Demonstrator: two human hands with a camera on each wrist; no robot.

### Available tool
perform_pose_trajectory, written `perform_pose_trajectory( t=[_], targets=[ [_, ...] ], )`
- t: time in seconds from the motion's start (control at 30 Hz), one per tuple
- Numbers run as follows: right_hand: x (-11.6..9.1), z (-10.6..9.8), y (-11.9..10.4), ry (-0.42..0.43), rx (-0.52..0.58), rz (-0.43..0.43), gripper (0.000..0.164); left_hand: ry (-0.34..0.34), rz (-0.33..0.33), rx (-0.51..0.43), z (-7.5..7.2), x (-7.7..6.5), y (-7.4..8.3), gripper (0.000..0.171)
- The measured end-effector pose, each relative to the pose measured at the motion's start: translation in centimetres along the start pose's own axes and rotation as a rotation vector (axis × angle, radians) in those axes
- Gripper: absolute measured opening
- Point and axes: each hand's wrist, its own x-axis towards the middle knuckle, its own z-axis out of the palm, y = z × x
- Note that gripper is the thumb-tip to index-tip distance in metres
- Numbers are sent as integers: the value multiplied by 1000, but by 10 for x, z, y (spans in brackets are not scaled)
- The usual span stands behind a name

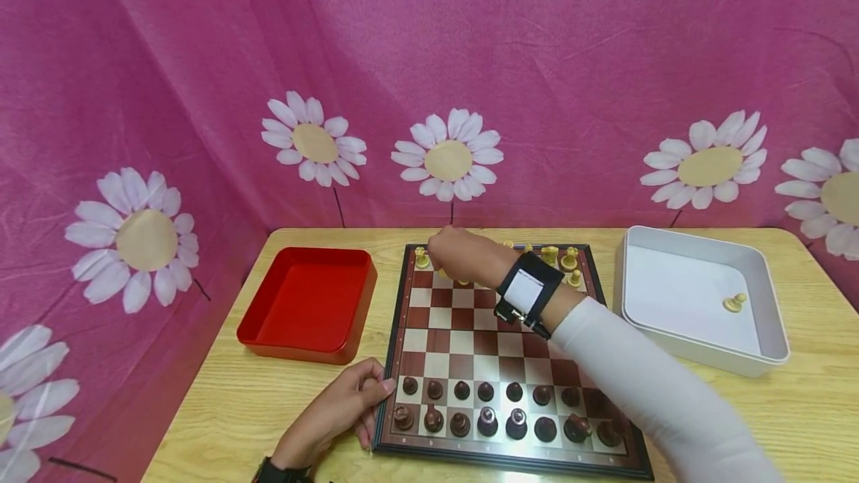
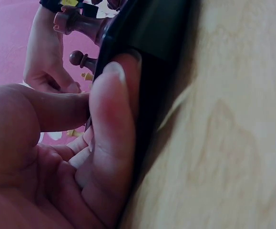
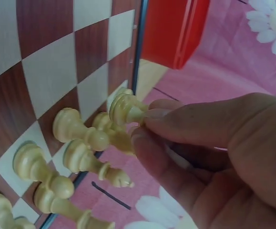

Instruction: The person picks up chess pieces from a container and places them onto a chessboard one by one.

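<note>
My right hand (image 1: 463,256) reaches over the far left part of the chessboard (image 1: 439,341). Between thumb and fingertips it pinches a pale chess piece (image 3: 123,109), its round base showing and its top hidden by the fingers. Beside that piece stand pale pawns (image 3: 66,123) and a pale bishop (image 3: 83,157); a pale rook (image 1: 421,258) occupies the far left corner. My left hand (image 1: 349,397) grips the board's left edge near the close corner, thumb on top and fingers against the side and underneath. Dark pawns (image 1: 461,390) and larger dark pieces (image 1: 488,421) line the near two rows.
Left of the board lies a red tray (image 1: 362,311). A white tray (image 1: 705,364) on the right holds one pale pawn (image 1: 734,302) lying on its side. Behind the wooden table (image 1: 215,408) hangs a pink flowered cloth (image 1: 564,58). My right forearm crosses the board's right side.
</note>
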Motion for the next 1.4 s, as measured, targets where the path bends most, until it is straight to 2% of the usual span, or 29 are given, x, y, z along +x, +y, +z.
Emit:
perform_pose_trajectory(
  t=[0.17,0.33,0.67,0.93,1.13,1.27,1.4],
  targets=[
    [7,9,0,-2,-71,-32,26,-8,3,1,-1,1,-1,30],
    [12,15,0,7,-92,-64,33,-17,3,-4,-2,1,-1,30],
    [14,20,-3,28,-84,-36,29,-23,13,-18,-2,0,-2,30],
    [13,21,-5,34,-89,-25,19,-28,12,-16,0,-1,0,30],
    [3,16,-5,56,-100,-45,19,-27,6,-7,1,-1,0,29],
    [-11,4,-5,85,-129,-59,22,-23,2,-5,1,0,1,29],
    [-31,-10,-3,97,-48,-11,22,-14,5,3,1,1,1,28]
  ],
)
